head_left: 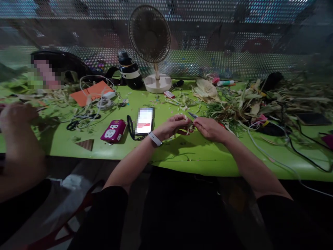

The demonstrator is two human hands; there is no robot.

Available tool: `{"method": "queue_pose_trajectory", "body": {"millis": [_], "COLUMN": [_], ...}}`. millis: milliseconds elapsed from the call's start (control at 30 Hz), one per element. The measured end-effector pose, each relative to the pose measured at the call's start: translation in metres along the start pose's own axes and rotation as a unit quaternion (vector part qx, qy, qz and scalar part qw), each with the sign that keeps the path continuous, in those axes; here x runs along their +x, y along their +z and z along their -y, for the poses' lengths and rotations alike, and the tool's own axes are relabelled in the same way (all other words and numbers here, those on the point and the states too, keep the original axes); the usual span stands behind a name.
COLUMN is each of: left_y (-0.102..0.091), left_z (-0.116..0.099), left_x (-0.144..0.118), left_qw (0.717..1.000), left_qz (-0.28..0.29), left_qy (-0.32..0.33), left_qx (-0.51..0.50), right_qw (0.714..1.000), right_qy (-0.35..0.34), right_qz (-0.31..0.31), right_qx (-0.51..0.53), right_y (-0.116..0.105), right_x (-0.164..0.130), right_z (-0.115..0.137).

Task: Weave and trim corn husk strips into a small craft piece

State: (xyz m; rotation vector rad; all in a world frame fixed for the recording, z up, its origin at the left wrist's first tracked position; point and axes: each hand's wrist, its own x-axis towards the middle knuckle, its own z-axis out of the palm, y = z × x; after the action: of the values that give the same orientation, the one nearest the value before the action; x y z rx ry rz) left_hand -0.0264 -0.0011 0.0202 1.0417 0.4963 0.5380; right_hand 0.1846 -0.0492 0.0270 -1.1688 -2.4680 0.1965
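Observation:
My left hand (177,125), with a pale band on its wrist, pinches a small piece of dried husk (190,129) above the table's front part. Close on the right, my right hand (210,128) is closed, its fingertips meeting the husk. Out of that hand, toward the upper left, sticks a pointed metal blade (191,115); whether it belongs to a knife or to scissors I cannot tell. A bit of red shows behind the right hand. Past the hands lie leafy husk bundles (236,107) and a pale corn husk (206,89).
A lit phone (144,121), a magenta device (113,131) and black-handled scissors (73,125) lie left on the green table (166,166). Behind stand a fan (158,83) and a black bottle (131,74). Cables (275,161) cross the right side. Another person's arm (19,139) rests at left.

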Motion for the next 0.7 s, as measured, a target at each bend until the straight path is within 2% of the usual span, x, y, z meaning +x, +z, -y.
{"method": "queue_pose_trajectory", "body": {"millis": [167,300,400,533,600,667,700], "left_y": [0.000,0.001,0.000,-0.002,-0.002,0.000,0.001], "left_z": [0.000,0.001,0.001,0.003,0.004,0.003,0.003], "left_x": [-0.001,-0.001,-0.001,0.000,0.000,0.000,-0.001], "left_qw": [1.000,1.000,0.999,0.999,1.000,0.999,0.992], "left_qz": [0.018,0.018,0.022,0.028,0.030,-0.008,-0.054], "left_qy": [-0.016,0.010,0.020,-0.003,-0.010,0.030,0.081], "left_qx": [-0.007,-0.017,-0.031,-0.022,0.002,0.045,0.080], "right_qw": [1.000,1.000,0.998,0.988,0.980,0.972,0.967], "right_qy": [-0.006,-0.016,-0.031,-0.050,-0.051,-0.041,-0.029], "right_qz": [-0.001,-0.002,-0.006,-0.009,-0.037,-0.080,-0.104], "right_qx": [0.011,0.010,-0.045,-0.148,-0.188,-0.217,-0.230], "right_y": [-0.001,-0.004,-0.004,0.004,0.009,0.013,0.014], "right_x": [-0.001,0.000,0.000,0.000,-0.001,-0.002,-0.002], "right_z": [-0.001,-0.001,0.001,0.009,0.014,0.016,0.017]}}
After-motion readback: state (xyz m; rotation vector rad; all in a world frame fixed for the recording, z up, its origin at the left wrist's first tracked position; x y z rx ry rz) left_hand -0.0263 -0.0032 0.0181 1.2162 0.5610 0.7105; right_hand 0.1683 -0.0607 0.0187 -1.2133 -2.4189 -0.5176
